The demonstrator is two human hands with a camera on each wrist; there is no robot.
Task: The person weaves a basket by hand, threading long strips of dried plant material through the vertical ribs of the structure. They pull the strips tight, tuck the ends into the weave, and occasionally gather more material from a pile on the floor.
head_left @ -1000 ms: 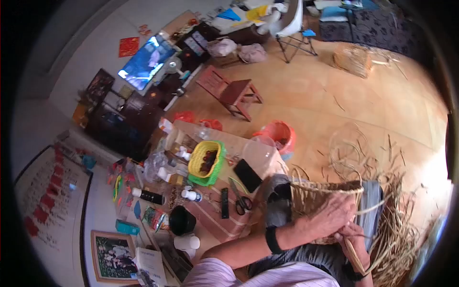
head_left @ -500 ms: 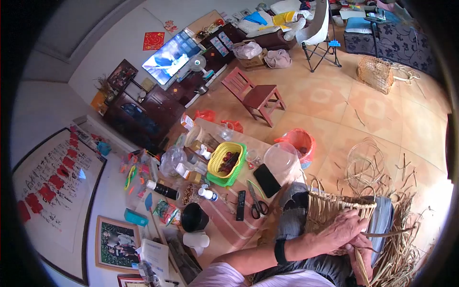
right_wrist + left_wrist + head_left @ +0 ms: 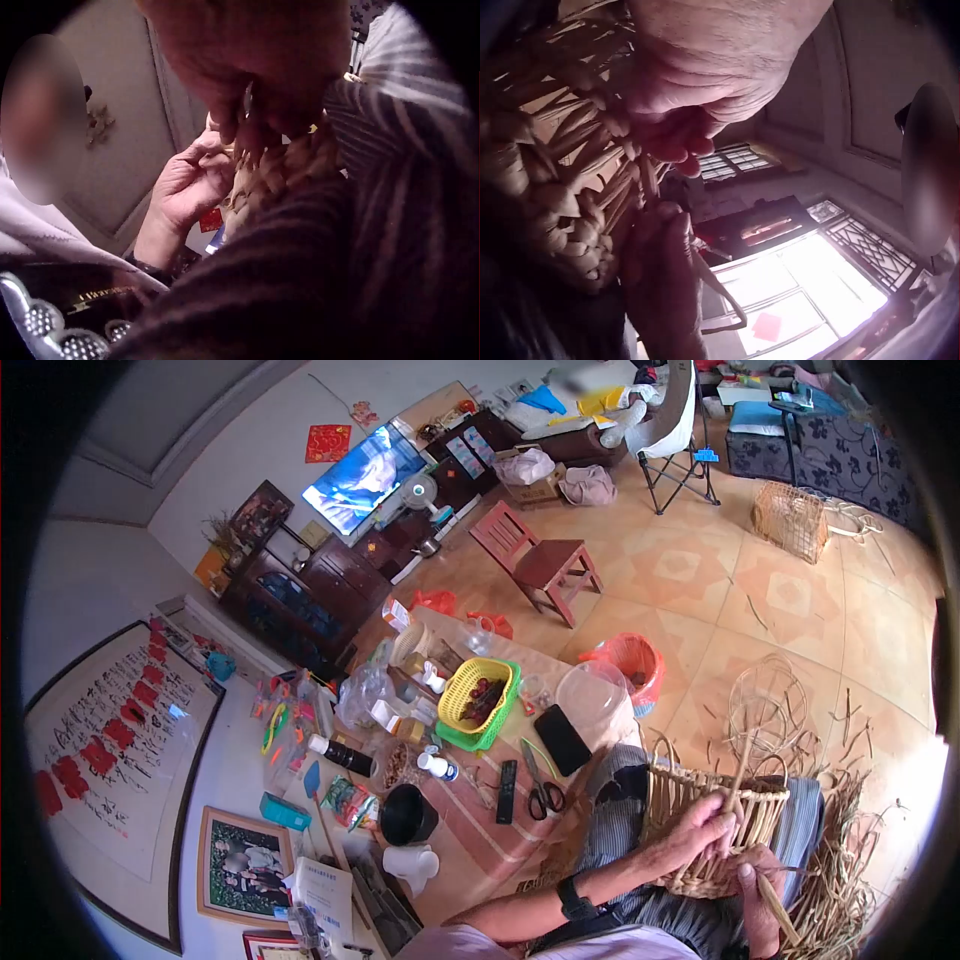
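A woven basket (image 3: 770,815) of pale plant strips rests on the person's lap. Fingers of the left hand (image 3: 698,828) pinch a strip (image 3: 741,765) that stands up in front of the rim. Low on the basket's right side, the right hand (image 3: 758,890) has its thumb bent over a folded strip (image 3: 775,910). In the left wrist view the left hand (image 3: 712,60) is above the right hand (image 3: 660,277), beside the weave (image 3: 562,202). The right wrist view has the right hand (image 3: 255,67) against the weave (image 3: 262,180), its fingertips partly hidden, and the left hand (image 3: 195,184) beside it.
Loose strips (image 3: 835,870) lie heaped on the floor at the right. A low table at the left holds scissors (image 3: 545,798), a phone (image 3: 562,740), a remote (image 3: 507,792) and a yellow basket (image 3: 475,695). Beyond stand a red bin (image 3: 635,660) and a wooden chair (image 3: 545,565).
The left hand has moved left and up, away from the right hand. A strip that pointed right from the hands now stands upright in the left fingers. The head view has also shifted.
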